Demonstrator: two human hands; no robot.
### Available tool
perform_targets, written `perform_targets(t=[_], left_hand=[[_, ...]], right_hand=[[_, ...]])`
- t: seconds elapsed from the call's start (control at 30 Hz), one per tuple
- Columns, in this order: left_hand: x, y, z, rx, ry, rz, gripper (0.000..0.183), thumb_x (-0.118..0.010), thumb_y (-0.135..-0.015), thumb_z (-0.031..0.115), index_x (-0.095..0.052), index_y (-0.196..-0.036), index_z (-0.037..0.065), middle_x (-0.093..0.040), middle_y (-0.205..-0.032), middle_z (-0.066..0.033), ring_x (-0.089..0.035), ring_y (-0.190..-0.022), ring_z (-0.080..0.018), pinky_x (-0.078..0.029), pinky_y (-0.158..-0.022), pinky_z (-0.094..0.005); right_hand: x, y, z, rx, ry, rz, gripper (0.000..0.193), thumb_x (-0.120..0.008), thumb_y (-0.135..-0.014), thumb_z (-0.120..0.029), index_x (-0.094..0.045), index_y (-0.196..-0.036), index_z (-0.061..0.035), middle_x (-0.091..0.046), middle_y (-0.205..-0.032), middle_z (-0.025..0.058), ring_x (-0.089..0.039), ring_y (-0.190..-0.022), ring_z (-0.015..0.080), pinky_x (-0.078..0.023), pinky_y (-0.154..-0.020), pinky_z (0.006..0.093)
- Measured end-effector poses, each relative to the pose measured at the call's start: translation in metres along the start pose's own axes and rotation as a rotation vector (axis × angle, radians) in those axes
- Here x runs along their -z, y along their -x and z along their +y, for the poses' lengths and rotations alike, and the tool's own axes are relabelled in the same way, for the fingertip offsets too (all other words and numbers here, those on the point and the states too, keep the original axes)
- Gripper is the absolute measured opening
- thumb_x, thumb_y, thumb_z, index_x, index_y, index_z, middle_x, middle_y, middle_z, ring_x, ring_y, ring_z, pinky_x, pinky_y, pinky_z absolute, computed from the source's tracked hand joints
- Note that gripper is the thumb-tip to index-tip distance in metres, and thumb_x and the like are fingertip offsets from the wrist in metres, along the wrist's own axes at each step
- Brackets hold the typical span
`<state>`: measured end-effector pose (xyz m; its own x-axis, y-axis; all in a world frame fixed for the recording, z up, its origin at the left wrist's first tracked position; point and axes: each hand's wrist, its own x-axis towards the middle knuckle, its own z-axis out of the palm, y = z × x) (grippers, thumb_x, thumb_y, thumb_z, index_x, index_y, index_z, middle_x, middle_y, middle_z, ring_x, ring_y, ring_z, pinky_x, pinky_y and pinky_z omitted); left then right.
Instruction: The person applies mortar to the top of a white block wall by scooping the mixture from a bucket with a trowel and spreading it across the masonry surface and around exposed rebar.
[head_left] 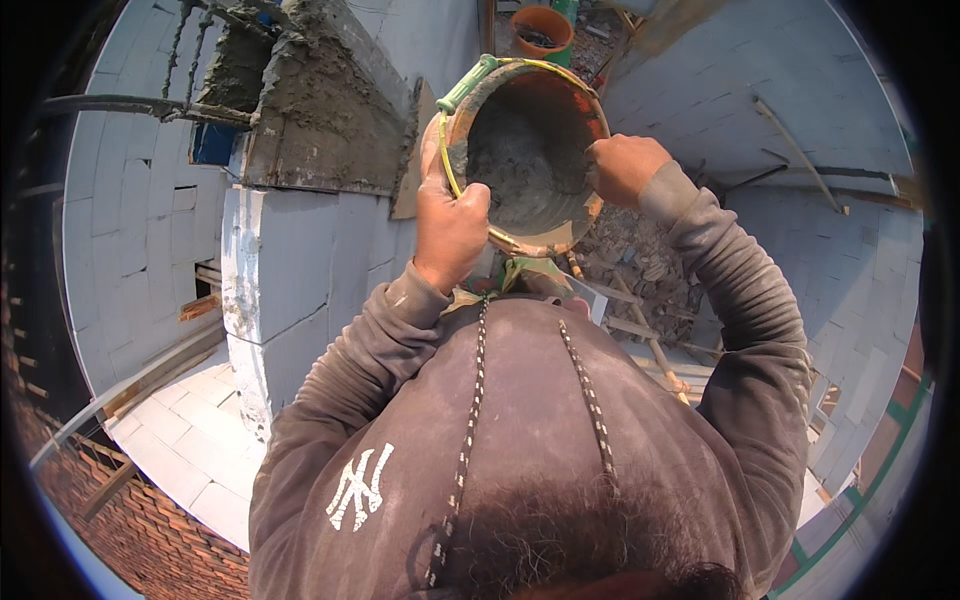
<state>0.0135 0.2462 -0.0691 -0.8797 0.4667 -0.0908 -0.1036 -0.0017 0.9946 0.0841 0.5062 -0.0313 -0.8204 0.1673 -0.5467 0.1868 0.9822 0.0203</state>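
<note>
Held up in front of my chest is an orange bucket point(552, 240), tilted so that I look into its mouth. Grey mortar point(520, 160) coats the inside and lies at the bottom. My left hand point(448, 228) is closed on the left side of the bucket, thumb near the rim, beside the yellow wire handle with its green grip point(467, 85). On the opposite side, my right hand point(628, 170) has its fingers curled over the rim.
A rough concrete mass point(325, 110) with protruding rebar point(150, 106) tops the white block wall point(280, 260) at left. Another orange bucket point(541, 30) stands beyond mine. Far below lies rubble point(650, 255), crossed by a wooden pole. A block wall point(800, 90) rises at right.
</note>
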Motion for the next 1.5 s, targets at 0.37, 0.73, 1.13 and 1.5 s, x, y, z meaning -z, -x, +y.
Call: perform_targets(t=[0.37, 0.73, 1.13, 1.5], left_hand=[[0.030, -0.033, 0.028, 0.043, 0.223, -0.176, 0.059, -0.053, -0.087, -0.006, -0.051, -0.146, -0.008, -0.059, -0.126, -0.0136, -0.055, -0.113, -0.0202, -0.045, -0.095, -0.0303], [0.043, -0.023, -0.011, 0.217, 0.384, 0.365, 0.019, -0.062, -0.085, -0.007, -0.059, -0.103, 0.000, -0.059, -0.085, 0.0000, -0.054, -0.072, -0.0088, -0.046, -0.062, -0.0275], [0.052, -0.024, -0.025, 0.234, 0.573, 0.462, 0.043, -0.060, -0.086, -0.004, -0.056, -0.128, -0.001, -0.052, -0.080, 0.0017, -0.047, -0.067, -0.0076, -0.040, -0.055, -0.0286], [0.047, -0.046, -0.063, 0.175, 0.491, 0.446, 0.063, -0.058, -0.086, -0.005, -0.051, -0.148, 0.001, -0.055, -0.081, 0.0025, -0.048, -0.064, -0.0064, -0.041, -0.053, -0.0259]], right_hand=[[-0.037, -0.031, -0.030, 0.125, -0.771, -0.033, 0.051, -0.071, -0.095, -0.039, -0.072, -0.130, -0.0019, -0.076, -0.119, 0.0232, -0.073, -0.111, 0.0406, -0.056, -0.099, 0.0456], [0.064, -0.028, -0.007, 0.320, -0.811, 0.002, 0.049, -0.075, -0.096, -0.032, -0.070, -0.128, 0.0052, -0.077, -0.114, 0.0220, -0.075, -0.104, 0.0265, -0.056, -0.094, 0.0384], [0.372, 0.018, -0.131, 0.366, -0.184, -0.051, 0.025, -0.072, -0.100, -0.018, -0.074, -0.113, 0.0035, -0.068, -0.072, 0.0038, -0.066, -0.060, 0.0090, -0.053, -0.054, 0.0253], [0.405, 0.026, -0.204, 0.313, 0.109, 0.019, 0.030, -0.073, -0.097, -0.019, -0.074, -0.114, 0.0052, -0.072, -0.083, 0.0095, -0.070, -0.072, 0.0127, -0.059, -0.069, 0.0296]])
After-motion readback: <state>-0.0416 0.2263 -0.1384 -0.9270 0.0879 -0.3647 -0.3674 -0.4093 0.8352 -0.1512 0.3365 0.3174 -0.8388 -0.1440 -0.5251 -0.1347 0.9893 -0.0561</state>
